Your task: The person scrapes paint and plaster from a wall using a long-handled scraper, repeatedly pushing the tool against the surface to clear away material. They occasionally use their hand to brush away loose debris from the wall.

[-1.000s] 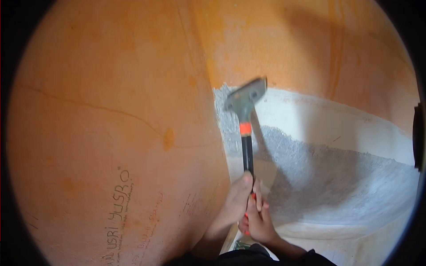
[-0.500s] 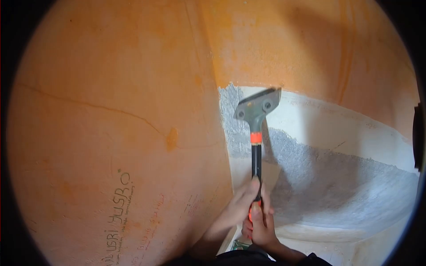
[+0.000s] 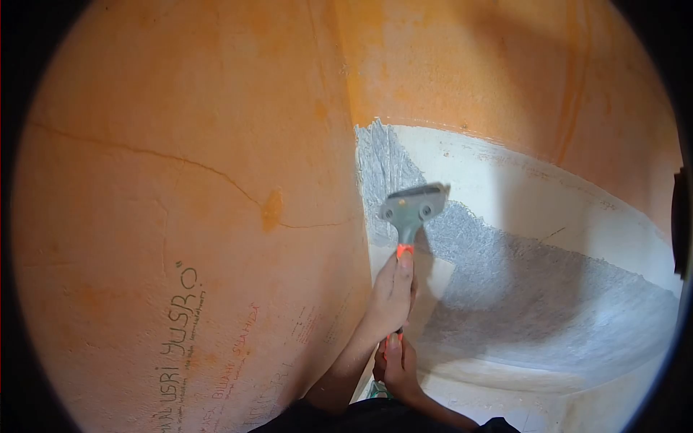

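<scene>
A long-handled scraper with a wide grey-green head, orange collar and black shaft lies against the wall in the middle of the head view. My left hand is closed round the shaft just below the orange collar. Lower down, my right hand is wrapped round the orange end of the handle. The head's edge is over the boundary of the rough grey scraped patch and the white wall coating. Fingers of both hands are partly hidden behind the handle.
An orange wall with a crack and handwriting fills the left side, meeting the right wall at a corner. A broad grey scraped area spreads to the right. A dark object stands at the far right edge.
The scraper head has moved down the wall, and the grey strip near the corner has widened rightward. My left hand now grips higher, close to the collar; my right hand is lower and further left.
</scene>
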The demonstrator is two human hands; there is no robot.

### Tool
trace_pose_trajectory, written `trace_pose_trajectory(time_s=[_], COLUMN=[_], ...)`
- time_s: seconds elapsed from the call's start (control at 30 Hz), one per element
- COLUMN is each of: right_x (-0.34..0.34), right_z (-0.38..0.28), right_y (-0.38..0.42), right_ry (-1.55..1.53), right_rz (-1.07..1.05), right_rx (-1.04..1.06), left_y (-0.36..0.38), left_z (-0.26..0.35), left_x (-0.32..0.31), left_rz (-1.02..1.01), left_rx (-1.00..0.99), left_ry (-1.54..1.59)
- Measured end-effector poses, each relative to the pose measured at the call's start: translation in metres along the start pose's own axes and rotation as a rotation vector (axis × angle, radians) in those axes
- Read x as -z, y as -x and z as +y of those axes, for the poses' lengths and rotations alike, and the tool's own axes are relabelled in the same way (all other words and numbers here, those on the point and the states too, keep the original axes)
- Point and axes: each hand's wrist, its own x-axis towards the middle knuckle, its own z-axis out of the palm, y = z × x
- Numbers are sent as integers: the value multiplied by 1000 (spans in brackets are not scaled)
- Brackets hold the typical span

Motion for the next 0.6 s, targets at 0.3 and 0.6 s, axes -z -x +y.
trace_pose_trajectory(time_s=[0.3,0.6], right_x=[0,-1], right_z=[-3,-15], right_y=[0,2], right_ry=[34,41], right_rz=[6,-15], right_rx=[46,48], left_y=[-1,-5], left_z=[0,18], left_x=[2,-1], left_rz=[-68,-105], left_rx=[10,31], left_ry=[66,143])
